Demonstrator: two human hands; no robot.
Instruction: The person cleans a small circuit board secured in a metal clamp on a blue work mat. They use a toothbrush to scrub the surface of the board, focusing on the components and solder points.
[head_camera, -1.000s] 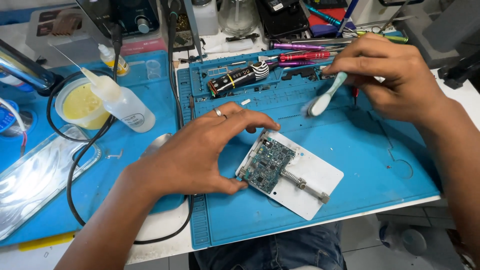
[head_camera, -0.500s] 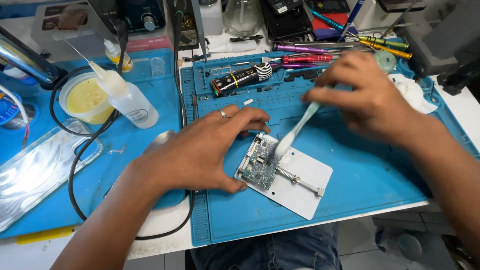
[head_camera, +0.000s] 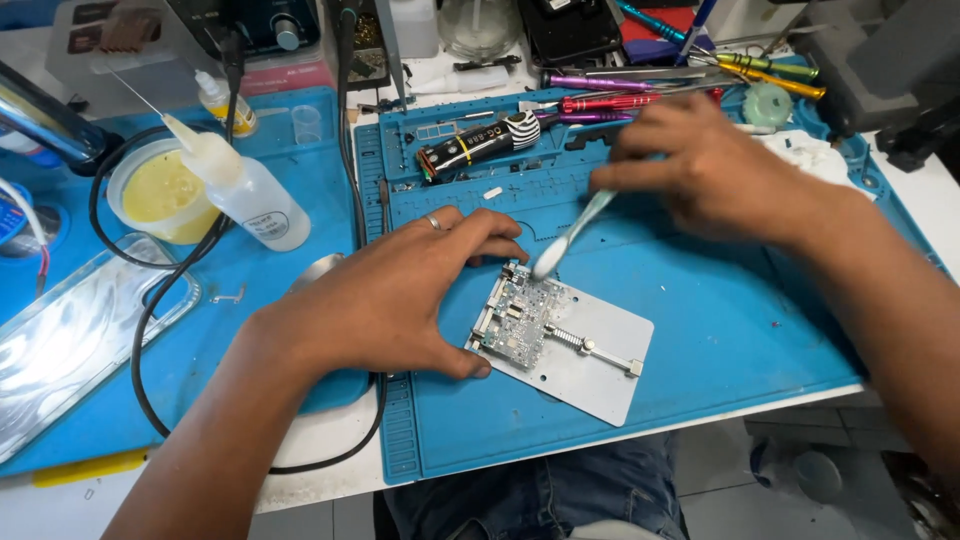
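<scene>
Green board: small green circuit board (head_camera: 520, 316) packed with tiny components sits clamped on a flat grey metal holder plate (head_camera: 590, 375), which lies on the blue silicone work mat (head_camera: 720, 330) in front of me.
Weight: I judge the board very light and the plate a little heavier; together they would slide on the mat if nothing pinned them.
Stiffness: rigid and thin, but fragile; the small parts on top would likely not bear pressing or scraping.
Left hand (head_camera: 390, 300): spread wide and flat, fingertips against the plate's left edge and the board's near corner, holding nothing, just bracing.
Right hand (head_camera: 710, 175): closed around the handle of a pale blue-white plastic brush (head_camera: 570, 235), whose head touches the board's top edge; the hand is blurred.
Where to hold: by the plate's bare edges or the board's rim, I think, never on the component face.
Nearby: clear squeeze bottle with a needle tip (head_camera: 245, 195) stands well to the left, beside a yellow-filled round tub (head_camera: 160, 195).
</scene>
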